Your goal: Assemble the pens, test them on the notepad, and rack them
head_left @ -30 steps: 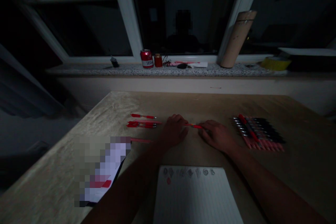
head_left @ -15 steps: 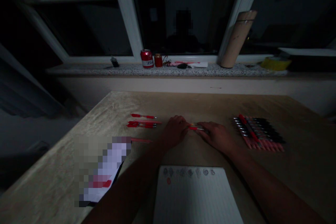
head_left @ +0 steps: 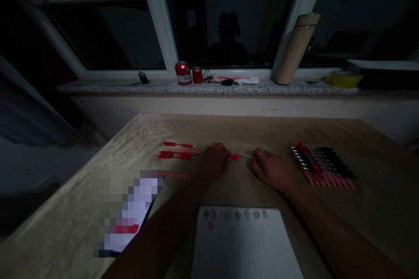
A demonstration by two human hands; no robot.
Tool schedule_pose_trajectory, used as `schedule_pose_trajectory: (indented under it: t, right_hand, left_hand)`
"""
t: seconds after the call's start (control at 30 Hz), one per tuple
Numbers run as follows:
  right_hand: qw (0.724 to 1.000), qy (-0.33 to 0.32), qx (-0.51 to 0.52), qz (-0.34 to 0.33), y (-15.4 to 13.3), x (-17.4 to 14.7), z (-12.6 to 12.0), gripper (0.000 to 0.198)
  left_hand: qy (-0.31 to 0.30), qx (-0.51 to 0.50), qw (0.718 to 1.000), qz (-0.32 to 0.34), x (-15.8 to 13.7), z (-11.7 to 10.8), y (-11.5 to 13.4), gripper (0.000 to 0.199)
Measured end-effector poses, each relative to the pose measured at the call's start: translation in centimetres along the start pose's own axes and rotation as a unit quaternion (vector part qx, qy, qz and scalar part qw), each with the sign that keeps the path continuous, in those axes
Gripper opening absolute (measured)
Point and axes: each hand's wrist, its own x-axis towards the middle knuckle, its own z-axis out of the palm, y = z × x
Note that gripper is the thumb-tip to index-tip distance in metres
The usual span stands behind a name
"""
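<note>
In the middle of the table, my left hand [head_left: 214, 160] has its fingers closed on a red pen [head_left: 234, 156]. A thin, pale piece that looks like a pen refill [head_left: 247, 156] runs from the pen's red end towards my right hand [head_left: 269, 168], whose thumb and fingers pinch its far end. Left of my left hand lie several red pens [head_left: 178, 155], with one more red pen [head_left: 179, 144] behind them. On the right, a row of pencils and black pens [head_left: 327, 168] has a red pen [head_left: 309, 159] across its top. Dim light blurs fine detail.
A lined notepad [head_left: 244, 244] with small drawings lies in front of me. A blurred-out phone [head_left: 134, 216] is at left, near a pinkish pencil [head_left: 176, 175]. On the windowsill stand a red can [head_left: 183, 73], a small red jar [head_left: 197, 75], a tall flask [head_left: 297, 50] and yellow tape [head_left: 343, 79].
My hands have moved slightly apart, my left hand shifting left and my right hand right. More of the thin pale piece shows between them. The other pens and the notepad stay put.
</note>
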Motion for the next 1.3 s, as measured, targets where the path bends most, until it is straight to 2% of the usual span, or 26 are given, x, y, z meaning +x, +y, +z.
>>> schedule_pose_trajectory:
  t: [0.23,0.57,0.77,1.0,1.3]
  right_hand:
    - [1.0,0.002,0.002,-0.022,0.0,0.0,0.1,0.021]
    - [0.997,0.008,0.025,-0.079,-0.9,-0.3,0.5,0.023]
    - [0.996,0.033,0.044,-0.072,-0.3,-0.2,0.8,0.03]
    - [0.988,0.072,0.052,-0.128,0.7,0.0,1.2,0.025]
    - [0.986,0.076,0.073,-0.131,-0.2,-0.3,0.1,0.03]
  left_hand:
    - [0.006,-0.018,1.0,0.018,0.0,-0.2,0.5,0.021]
    - [0.015,-0.058,0.993,0.098,-0.2,-0.1,1.7,0.028]
    - [0.023,-0.061,0.995,0.082,-0.2,-0.6,1.0,0.031]
    - [0.034,-0.102,0.989,0.104,-0.2,-0.9,1.5,0.033]
    - [0.055,-0.134,0.986,0.088,-0.3,-0.9,1.3,0.029]
